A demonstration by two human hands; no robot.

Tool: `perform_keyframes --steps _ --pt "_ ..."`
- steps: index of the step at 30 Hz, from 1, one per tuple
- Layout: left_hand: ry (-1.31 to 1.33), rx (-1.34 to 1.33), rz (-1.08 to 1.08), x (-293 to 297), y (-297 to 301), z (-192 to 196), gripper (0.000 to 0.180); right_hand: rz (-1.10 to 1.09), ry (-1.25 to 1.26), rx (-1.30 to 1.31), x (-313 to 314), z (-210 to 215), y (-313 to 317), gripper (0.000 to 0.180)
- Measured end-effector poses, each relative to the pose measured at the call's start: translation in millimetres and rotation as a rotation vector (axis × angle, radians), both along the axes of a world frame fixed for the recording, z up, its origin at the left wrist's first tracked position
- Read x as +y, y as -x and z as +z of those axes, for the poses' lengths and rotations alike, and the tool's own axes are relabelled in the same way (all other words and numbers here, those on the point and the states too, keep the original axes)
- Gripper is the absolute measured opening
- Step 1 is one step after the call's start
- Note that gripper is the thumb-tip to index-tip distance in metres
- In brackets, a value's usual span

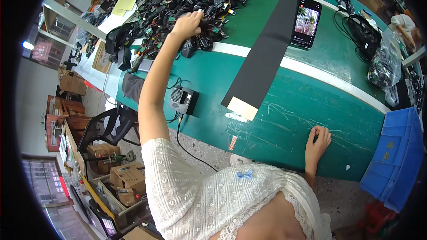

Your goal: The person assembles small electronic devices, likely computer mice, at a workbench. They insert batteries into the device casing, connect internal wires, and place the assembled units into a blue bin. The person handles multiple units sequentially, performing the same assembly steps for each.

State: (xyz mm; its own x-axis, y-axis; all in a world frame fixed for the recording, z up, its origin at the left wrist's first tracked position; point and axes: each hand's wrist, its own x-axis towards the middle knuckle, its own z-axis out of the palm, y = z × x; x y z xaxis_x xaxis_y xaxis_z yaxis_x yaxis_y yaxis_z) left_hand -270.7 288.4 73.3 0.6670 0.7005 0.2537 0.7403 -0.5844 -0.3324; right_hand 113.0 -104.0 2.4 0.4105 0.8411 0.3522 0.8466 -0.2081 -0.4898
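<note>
My left hand [187, 22] is stretched far out over a large heap of small black wired parts [187, 6] at the far left of the green table [311, 115]. Its fingers curl down into the heap; whether they grip a part I cannot tell. My right hand [318, 140] lies near the table's front edge, fingers curled around something small and dark that is mostly hidden. A long black mat [267, 49] runs across the table between the two hands.
A phone [306, 22] with a lit screen lies beside the mat. A small black fan unit [183, 100] with a cable sits at the table's left edge. Blue bins [396, 155] stand at the right, plastic bags [383, 69] beyond. Chair and cardboard boxes on the floor left.
</note>
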Motion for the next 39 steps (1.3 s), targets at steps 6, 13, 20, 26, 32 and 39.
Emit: perform_keyframes --steps 6,13,20,26,32,39 --pt "0.114 -0.044 0.04 -43.2 -9.6 -10.0 0.029 0.027 -0.051 0.015 -1.2 -5.3 -3.9 0.005" --pt "0.037 -0.213 -0.224 -136.5 -95.5 14.0 0.028 0.069 -0.098 0.06 -6.2 -7.3 -9.8 0.005" --pt "0.045 -0.457 -0.591 -233.8 -175.5 26.6 0.02 0.348 -0.078 0.874 2.7 -10.2 -30.2 0.026" --pt "-0.055 -0.615 -0.679 -262.3 -228.6 -0.4 0.019 0.703 0.291 1.725 41.2 34.6 -21.1 0.049" --pt "0.091 -0.97 -0.281 -241.3 -259.1 -32.5 0.022 0.737 0.358 1.73 78.0 1.3 -59.5 0.041" --pt "0.275 -1.223 -0.061 -244.2 -271.9 -58.4 0.019 0.745 0.311 1.673 80.9 1.9 -72.9 0.029"
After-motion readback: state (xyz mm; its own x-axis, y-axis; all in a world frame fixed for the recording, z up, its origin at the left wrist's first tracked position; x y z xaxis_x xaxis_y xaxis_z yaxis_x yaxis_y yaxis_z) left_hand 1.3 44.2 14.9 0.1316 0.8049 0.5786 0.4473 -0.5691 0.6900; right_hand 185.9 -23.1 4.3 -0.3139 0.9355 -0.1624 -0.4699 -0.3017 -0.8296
